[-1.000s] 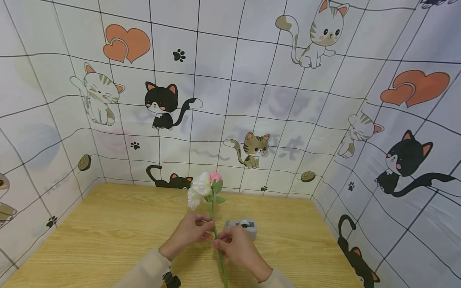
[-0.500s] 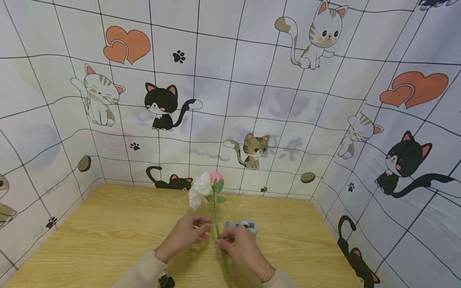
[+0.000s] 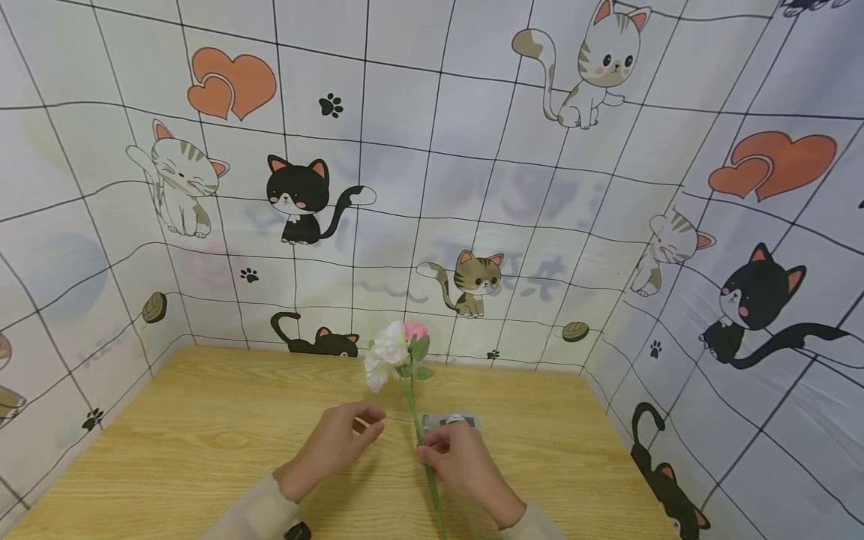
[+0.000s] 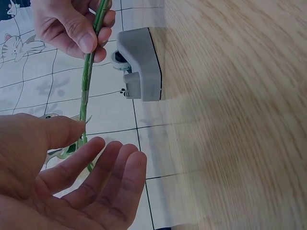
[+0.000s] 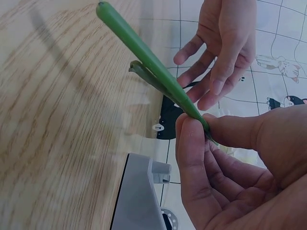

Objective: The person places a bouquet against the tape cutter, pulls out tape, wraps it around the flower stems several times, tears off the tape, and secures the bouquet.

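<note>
Pinched between the thumb and fingers of my right hand (image 3: 466,466) are the green stems (image 5: 144,60) of artificial flowers. Two stem ends of unequal length show in the right wrist view. At the top, a white flower (image 3: 388,351) sits beside a pink flower (image 3: 415,330) and green leaves (image 3: 420,349). A short gap to the left of the stems, my left hand (image 3: 334,442) hovers with loosely bent fingers and nothing in them. Behind the right hand, partly covered by it, a grey tape dispenser (image 4: 142,64) stands on the table.
The wood-grain table (image 3: 223,420) runs back to a white curtain (image 3: 432,172) printed with cats, hearts and grid lines, which also hangs along both sides. A small black object (image 3: 298,531) shows by the left sleeve at the bottom edge.
My left hand has let go of the stems and drawn away to the left. My right hand has shifted slightly right, carrying the flowers with it.
</note>
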### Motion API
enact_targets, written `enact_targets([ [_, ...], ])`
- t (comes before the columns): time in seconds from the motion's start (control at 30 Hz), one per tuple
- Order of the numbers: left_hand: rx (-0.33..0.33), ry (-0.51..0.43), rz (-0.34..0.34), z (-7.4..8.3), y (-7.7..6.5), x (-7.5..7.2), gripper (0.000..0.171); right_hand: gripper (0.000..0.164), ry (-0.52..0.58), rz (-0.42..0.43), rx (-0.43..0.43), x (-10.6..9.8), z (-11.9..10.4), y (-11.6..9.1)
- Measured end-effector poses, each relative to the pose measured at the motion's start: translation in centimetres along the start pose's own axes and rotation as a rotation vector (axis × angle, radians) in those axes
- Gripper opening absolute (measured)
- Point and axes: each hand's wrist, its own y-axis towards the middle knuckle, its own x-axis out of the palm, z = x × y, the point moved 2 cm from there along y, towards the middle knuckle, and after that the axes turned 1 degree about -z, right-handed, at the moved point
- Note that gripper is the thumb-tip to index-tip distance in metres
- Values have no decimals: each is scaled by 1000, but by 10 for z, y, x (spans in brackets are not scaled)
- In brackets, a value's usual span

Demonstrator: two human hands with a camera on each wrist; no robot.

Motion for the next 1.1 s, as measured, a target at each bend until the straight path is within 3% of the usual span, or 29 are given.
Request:
enact_targets([
  [0.3,39,88,65,-1,-8,-9,11,16,0,19,0,-7,3,-1],
  [0.5,9,137,100,-3,-13,-20,14,17,13,36,-10,-15,6,-3],
  [0.77,-45,184,115,-13,-23,-38,17,24,-4,31,0,-26,11,-3],
  [1.1,-8,273,91,-23,-35,-55,26,24,3,60,11,-40,17,-6],
])
